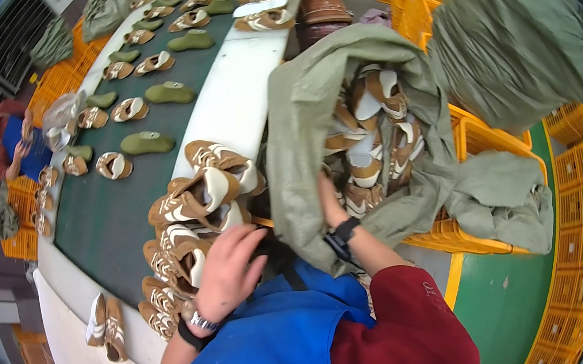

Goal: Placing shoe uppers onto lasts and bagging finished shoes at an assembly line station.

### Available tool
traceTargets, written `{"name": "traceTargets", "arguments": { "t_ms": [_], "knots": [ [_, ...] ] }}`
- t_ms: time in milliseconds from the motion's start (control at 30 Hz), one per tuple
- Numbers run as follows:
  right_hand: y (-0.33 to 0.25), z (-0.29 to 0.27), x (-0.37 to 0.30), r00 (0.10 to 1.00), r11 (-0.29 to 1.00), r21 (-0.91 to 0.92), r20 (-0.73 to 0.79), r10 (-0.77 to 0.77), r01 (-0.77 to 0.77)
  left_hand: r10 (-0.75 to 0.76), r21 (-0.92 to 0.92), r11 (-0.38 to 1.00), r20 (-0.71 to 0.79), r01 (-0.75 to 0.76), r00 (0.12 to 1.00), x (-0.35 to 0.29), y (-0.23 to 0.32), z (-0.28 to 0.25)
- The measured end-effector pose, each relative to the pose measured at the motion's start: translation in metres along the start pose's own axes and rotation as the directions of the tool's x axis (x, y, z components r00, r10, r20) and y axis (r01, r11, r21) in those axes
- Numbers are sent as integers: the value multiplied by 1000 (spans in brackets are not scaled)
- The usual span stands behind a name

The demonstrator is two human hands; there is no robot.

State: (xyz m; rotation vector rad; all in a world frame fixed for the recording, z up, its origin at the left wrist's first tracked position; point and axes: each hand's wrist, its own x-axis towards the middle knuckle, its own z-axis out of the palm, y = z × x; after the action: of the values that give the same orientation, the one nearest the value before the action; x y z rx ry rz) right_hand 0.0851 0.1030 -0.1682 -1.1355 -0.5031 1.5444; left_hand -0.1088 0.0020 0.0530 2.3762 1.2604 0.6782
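Observation:
A large grey-green woven sack gapes in front of me, with several brown-and-white sneakers heaped inside. My right hand reaches into its mouth at the near left side; the fingers are hidden among the sack wall and shoes, so a grip cannot be made out. On the white table edge lies a row of stacked brown sneakers with white stripes. Beside that row is my left hand, fingers stretched out and thumb apart, holding nothing visible. I cannot tell whether it touches the nearest shoe.
A dark green conveyor belt runs away at left, carrying sneakers and green shoe forms. Another person works on its far side. Yellow crates line the right; a folded sack lies on one nearby. Another shoe pair sits at lower left.

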Motion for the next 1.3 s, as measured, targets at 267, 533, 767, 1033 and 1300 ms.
{"name": "traceTargets", "arguments": {
  "t_ms": [267, 533, 767, 1033, 1300],
  "knots": [
    [-18, -8, 11, 873, 604, -679, 485, -56, 416, -28, 549, 783, 501, -292, 865, 63, -77, 90],
    [-67, -255, -3, 459, 595, -670, -741, -491, -445, -102, 701, 709, 207, -75, 973, 68, -44, 23],
    [-81, -236, 41, 805, 917, 320, -593, -1, 237, -44, 673, 734, 175, -87, 984, 64, -46, 15],
    [-150, -12, -61, 748, 903, -214, 645, -156, 373, -25, 457, 888, -77, 58, 997, 89, -34, -2],
    [-125, -44, -67, 901, 873, -483, 409, 148, 76, 38, 102, 994, 97, -48, 995, 121, -17, 4]
  ]
}}
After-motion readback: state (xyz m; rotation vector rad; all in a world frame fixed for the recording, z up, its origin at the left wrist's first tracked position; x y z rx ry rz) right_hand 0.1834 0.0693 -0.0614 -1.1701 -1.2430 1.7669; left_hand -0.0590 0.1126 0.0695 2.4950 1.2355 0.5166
